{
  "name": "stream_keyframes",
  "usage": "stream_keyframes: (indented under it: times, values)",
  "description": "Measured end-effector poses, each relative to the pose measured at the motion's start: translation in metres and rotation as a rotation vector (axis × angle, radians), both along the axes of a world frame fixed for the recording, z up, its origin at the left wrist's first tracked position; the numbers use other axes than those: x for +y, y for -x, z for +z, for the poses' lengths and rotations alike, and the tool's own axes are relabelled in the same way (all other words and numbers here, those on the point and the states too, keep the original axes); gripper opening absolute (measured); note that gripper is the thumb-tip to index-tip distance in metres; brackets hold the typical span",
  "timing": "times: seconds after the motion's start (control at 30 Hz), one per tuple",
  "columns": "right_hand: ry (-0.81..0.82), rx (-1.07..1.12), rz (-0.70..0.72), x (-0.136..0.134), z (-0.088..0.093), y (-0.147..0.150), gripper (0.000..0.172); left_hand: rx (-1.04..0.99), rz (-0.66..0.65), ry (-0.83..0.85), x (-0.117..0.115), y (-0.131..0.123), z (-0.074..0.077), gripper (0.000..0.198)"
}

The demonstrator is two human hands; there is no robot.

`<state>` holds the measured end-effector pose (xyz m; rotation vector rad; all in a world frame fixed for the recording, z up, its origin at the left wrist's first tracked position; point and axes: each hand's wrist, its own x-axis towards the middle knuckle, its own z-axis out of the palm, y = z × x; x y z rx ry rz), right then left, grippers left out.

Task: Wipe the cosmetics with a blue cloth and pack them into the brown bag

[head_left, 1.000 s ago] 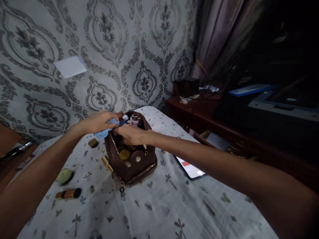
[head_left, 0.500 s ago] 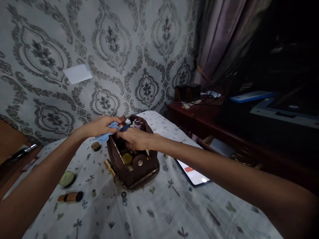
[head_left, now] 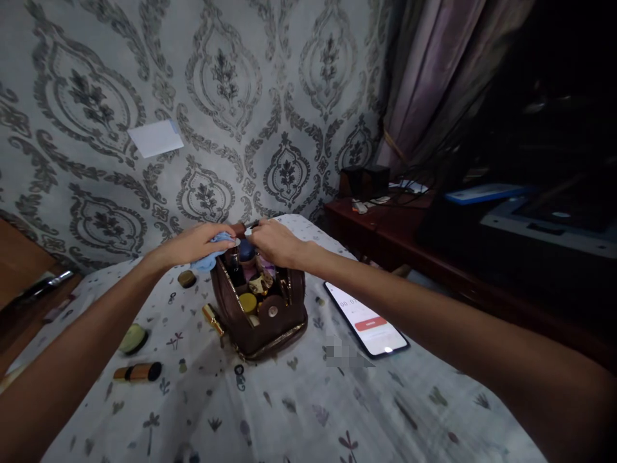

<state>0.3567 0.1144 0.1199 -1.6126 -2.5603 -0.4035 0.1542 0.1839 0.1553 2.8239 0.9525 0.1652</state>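
At the far rim of the open brown leather pouch, left hand is clenched on a crumpled light-blue cloth, pressed at the pouch mouth. Right hand is just beside it, fingertips pinched on a small dark piece; can't tell what it is. Pouch stands on the cloth-covered table, packed with upright bottles and jars. Gold tube lies just left of the pouch, lit phone to its right. Judgement: wiping here goes best in short strokes with the rim held steady, so the bottles don't tip.
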Motion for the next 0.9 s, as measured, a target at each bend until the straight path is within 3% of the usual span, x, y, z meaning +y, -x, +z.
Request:
stream_keyframes:
  times: [0.23,0.53,0.73,0.9]
  values:
    - [-0.002,-0.073,0.013,0.005,-0.005,0.002,0.024,-0.1,-0.006,-0.046,-0.007,0.002,-0.005,0.049]
    - [0.003,-0.224,0.038,0.004,-0.006,0.012,0.024,-0.425,0.072,-0.333,-0.022,0.018,-0.022,0.038]
    - [0.039,-0.14,0.046,0.005,-0.005,0.009,0.024,-0.526,0.209,-0.347,-0.05,0.056,-0.028,0.035]
    - [0.038,-0.044,0.113,-0.003,-0.005,0.006,0.022,-0.485,0.456,-0.238,-0.058,0.112,-0.056,0.041]
